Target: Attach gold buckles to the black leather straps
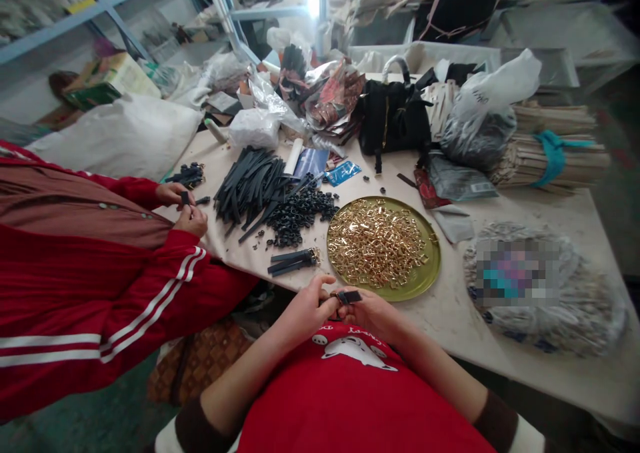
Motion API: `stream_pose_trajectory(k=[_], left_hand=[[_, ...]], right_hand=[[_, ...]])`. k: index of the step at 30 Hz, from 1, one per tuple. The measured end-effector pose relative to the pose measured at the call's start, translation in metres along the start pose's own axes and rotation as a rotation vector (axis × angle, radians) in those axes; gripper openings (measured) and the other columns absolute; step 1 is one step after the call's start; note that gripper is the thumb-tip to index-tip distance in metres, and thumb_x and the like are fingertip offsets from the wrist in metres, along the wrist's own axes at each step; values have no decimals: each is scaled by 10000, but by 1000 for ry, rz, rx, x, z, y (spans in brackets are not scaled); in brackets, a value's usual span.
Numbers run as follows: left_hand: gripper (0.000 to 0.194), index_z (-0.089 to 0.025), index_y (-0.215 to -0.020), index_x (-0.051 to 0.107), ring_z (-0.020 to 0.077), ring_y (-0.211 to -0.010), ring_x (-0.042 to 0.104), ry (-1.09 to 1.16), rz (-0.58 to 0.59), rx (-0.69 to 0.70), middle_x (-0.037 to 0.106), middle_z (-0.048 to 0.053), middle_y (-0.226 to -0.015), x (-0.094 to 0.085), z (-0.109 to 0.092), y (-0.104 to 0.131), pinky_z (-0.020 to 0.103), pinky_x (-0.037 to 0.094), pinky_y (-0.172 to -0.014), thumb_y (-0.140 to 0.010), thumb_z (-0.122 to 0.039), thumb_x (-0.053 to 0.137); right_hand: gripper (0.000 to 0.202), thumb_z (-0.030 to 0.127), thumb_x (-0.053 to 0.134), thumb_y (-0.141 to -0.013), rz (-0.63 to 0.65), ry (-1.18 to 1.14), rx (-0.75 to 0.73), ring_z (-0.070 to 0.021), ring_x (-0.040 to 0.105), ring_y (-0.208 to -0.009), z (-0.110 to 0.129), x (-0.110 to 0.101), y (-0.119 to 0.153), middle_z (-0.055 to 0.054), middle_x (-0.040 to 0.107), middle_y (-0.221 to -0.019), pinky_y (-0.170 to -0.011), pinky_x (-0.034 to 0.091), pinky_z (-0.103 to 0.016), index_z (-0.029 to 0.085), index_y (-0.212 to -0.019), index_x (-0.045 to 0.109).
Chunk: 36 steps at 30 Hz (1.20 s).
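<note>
Close to my body at the table's front edge, my left hand point(323, 301) and my right hand point(367, 311) meet around a short black strap point(349, 297). Fingers of both hands are closed on it, and a small metal glint shows by the left fingertips. Just beyond lies a round gold tray point(431, 266) heaped with gold buckles point(375, 240). Left of the tray are a pile of small black loops point(300, 213) and a stack of long black straps point(250, 180). Several straps with gold buckles point(293, 261) lie together near the edge.
At my left a co-worker in a red jacket holds a small black piece in their hands point(193, 216). A black handbag point(393, 116), plastic bags point(480, 113) and tied strip bundles point(550, 153) line the back. A plastic-wrapped bundle point(575, 306) sits at right.
</note>
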<state>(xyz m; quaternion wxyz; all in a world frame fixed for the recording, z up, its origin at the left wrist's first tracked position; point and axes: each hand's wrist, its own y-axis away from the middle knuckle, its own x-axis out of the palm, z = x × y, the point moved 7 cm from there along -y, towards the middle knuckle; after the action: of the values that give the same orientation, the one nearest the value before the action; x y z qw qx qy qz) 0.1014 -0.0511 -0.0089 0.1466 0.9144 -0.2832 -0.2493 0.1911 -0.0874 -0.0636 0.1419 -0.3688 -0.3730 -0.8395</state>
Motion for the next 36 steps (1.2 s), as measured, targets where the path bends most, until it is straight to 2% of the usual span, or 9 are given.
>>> stream_pose_trajectory(k=[3, 7, 12, 16, 19, 23, 25, 30, 36], left_hand=[[345, -161, -1015, 481, 127, -595, 524, -141, -65, -62, 585, -6, -681, -8, 3, 4, 220, 366, -546, -753, -381, 525], [267, -155, -777, 566, 143, -646, 535, -200, -55, -59, 608, 22, -712, -9, 1, 5, 225, 373, -562, -749, -417, 524], [237, -163, -795, 602, 152, -710, 556, -121, -29, -33, 634, 25, -776, -7, -5, 6, 234, 402, -626, -740, -387, 546], [207, -155, -850, 602, 156, -769, 567, 20, 10, -13, 646, 31, -837, -9, -10, 7, 250, 422, -699, -744, -324, 548], [203, -141, -879, 593, 155, -778, 568, 110, 52, -31, 643, 33, -851, -10, -6, 6, 258, 433, -710, -745, -284, 540], [261, -124, -926, 573, 162, -831, 566, 240, 88, -83, 634, 51, -912, -12, 8, 0, 266, 439, -740, -742, -309, 557], [287, -119, -950, 558, 156, -845, 563, 323, 101, -103, 625, 59, -938, -14, 16, -4, 256, 436, -747, -743, -319, 560], [297, -119, -985, 515, 101, -614, 529, 366, 195, -283, 593, 21, -780, -24, 40, -9, 209, 405, -554, -737, -281, 539], [187, -147, -851, 543, 141, -756, 529, 76, 93, -89, 593, 20, -817, -68, 40, -24, 227, 405, -654, -760, -303, 495]], right_hand=[[160, 273, 615, -746, 53, -90, 38, -59, 516, -597, -3, 6, 4, 1, 580, -739, -552, 414, -167, 152, -848, 594], [176, 305, 594, -761, 116, -108, 83, -71, 510, -587, -10, 12, 8, 2, 567, -724, -591, 431, -206, 148, -841, 586], [194, 333, 618, -733, 74, -46, -1, -89, 492, -627, -6, 10, 12, -8, 553, -744, -592, 405, -210, 152, -780, 566], [225, 361, 645, -696, -61, -16, -141, -100, 460, -613, 6, 7, 11, 8, 514, -682, -577, 384, -218, 172, -711, 524], [279, 408, 642, -681, -187, 45, -240, -104, 436, -599, 13, 5, 5, 22, 483, -656, -577, 376, -233, 185, -673, 476], [306, 413, 635, -683, -366, 335, -435, -103, 409, -605, 28, 4, -2, 28, 459, -658, -578, 355, -234, 189, -631, 432], [312, 417, 636, -675, -413, 434, -487, -109, 404, -615, 32, 7, -8, 27, 451, -664, -578, 352, -236, 196, -630, 421], [331, 452, 634, -659, -390, 471, -447, -112, 390, -602, 32, 18, -30, 32, 428, -642, -556, 344, -232, 202, -634, 420], [332, 508, 556, -716, -267, 430, -274, -106, 393, -586, 31, 34, -60, 41, 433, -621, -554, 332, -229, 196, -676, 453]])
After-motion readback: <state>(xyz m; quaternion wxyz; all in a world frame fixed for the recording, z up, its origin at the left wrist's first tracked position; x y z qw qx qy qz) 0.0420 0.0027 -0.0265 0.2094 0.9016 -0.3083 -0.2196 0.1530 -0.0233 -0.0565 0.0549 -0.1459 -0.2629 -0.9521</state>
